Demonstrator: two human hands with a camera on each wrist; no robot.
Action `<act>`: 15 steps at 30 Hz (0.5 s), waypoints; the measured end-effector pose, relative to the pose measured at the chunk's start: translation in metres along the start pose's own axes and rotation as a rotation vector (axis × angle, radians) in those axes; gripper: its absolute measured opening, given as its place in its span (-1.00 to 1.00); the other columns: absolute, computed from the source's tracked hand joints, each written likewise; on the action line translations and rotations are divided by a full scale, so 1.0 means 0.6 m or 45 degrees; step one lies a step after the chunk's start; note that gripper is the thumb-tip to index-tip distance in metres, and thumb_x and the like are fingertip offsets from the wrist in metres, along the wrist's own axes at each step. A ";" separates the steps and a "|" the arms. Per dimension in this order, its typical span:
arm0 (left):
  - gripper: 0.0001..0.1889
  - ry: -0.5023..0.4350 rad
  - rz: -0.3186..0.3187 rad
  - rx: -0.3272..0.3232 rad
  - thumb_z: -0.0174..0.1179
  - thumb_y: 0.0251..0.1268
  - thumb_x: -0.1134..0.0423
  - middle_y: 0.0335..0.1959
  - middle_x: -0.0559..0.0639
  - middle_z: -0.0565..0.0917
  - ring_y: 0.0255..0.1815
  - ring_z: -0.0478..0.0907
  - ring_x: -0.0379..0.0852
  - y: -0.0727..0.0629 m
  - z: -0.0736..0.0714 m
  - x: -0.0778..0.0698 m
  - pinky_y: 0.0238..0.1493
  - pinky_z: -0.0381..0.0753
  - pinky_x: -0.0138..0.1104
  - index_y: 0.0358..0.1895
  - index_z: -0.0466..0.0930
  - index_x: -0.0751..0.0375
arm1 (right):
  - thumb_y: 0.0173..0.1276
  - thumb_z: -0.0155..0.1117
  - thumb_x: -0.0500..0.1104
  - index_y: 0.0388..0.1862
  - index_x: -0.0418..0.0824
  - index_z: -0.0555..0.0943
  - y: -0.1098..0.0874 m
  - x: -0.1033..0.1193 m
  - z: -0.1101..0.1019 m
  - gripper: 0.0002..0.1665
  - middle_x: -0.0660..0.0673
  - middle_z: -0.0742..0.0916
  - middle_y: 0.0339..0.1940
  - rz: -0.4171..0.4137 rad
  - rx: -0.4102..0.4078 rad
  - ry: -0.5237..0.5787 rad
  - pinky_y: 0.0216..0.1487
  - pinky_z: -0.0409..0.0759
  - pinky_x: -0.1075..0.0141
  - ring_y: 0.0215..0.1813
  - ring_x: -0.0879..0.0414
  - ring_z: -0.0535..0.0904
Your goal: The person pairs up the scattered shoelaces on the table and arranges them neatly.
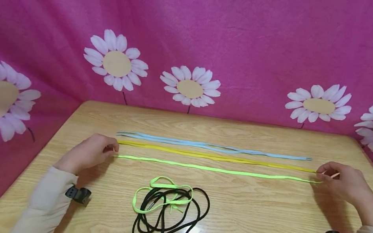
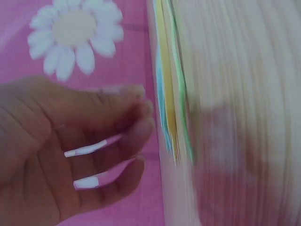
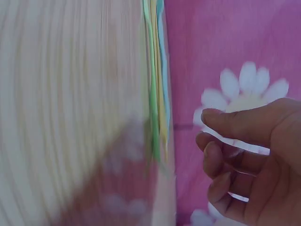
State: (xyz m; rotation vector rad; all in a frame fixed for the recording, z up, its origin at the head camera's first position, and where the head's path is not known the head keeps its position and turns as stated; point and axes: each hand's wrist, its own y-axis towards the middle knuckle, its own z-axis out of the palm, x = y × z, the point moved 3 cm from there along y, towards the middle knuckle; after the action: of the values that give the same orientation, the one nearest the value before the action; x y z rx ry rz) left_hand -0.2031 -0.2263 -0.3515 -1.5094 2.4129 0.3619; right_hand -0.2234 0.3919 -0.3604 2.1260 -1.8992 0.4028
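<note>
A light-green shoelace (image 1: 215,169) lies stretched across the table. Behind it run yellow laces (image 1: 216,157) and then light-blue laces (image 1: 182,143), side by side. At the left ends of the green and yellow laces is my left hand (image 1: 92,151); its wrist view shows thumb and forefinger tips close together, apart from the lace ends. Over the right ends hovers my right hand (image 1: 345,184), its fingers loosely bent with no lace between them in the right wrist view (image 3: 249,155). Part of the lace ends is hidden by the hands in the head view.
Nearer me lies a tangle of black round cord (image 1: 208,207) with metal tips, and another green lace (image 1: 134,200) is looped over it. The wooden table (image 1: 264,223) meets a pink cloth (image 1: 254,42) with white flowers at its back and sides.
</note>
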 end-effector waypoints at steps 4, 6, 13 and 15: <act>-0.93 -0.123 0.164 0.061 0.25 0.21 0.48 -0.41 -0.09 0.64 -0.38 0.52 -0.21 0.008 0.016 -0.041 -0.33 0.56 -0.31 -0.33 0.65 0.24 | 0.29 0.31 -0.26 -0.33 -0.25 0.61 0.005 0.066 0.018 -0.93 -0.10 0.63 -0.44 -0.150 -0.019 0.003 -0.41 0.43 0.25 -0.40 0.06 0.52; -0.93 -0.169 0.226 0.105 0.26 0.22 0.46 -0.38 -0.13 0.64 -0.37 0.54 -0.24 0.010 0.026 -0.060 -0.34 0.57 -0.36 -0.30 0.66 0.22 | 0.27 0.32 -0.29 -0.37 -0.21 0.61 0.006 0.108 0.031 -0.96 -0.02 0.61 -0.49 -0.264 -0.027 -0.002 -0.43 0.43 0.27 -0.45 0.14 0.49; -0.97 -0.158 0.394 0.148 0.26 0.26 0.35 -0.34 -0.18 0.61 -0.33 0.50 -0.29 0.026 0.051 -0.115 -0.30 0.54 -0.39 -0.29 0.68 0.16 | 0.20 0.33 -0.40 -0.39 -0.14 0.65 -0.019 0.256 0.084 -0.84 0.15 0.56 -0.54 -0.674 0.052 0.034 -0.46 0.43 0.36 -0.47 0.31 0.41; -0.97 -0.156 0.408 0.153 0.27 0.26 0.34 -0.33 -0.16 0.60 -0.33 0.51 -0.29 0.026 0.059 -0.123 -0.28 0.55 -0.38 -0.29 0.68 0.17 | 0.16 0.33 -0.43 -0.40 -0.14 0.66 -0.027 0.293 0.103 -0.81 0.14 0.59 -0.52 -0.773 0.076 0.034 -0.45 0.46 0.39 -0.45 0.32 0.43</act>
State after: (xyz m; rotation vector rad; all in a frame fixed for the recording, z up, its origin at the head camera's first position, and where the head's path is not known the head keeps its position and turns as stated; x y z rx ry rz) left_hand -0.1826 -0.1458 -0.3574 -1.0199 2.5270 0.3540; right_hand -0.1869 0.2086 -0.3521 2.5686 -1.1442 0.3501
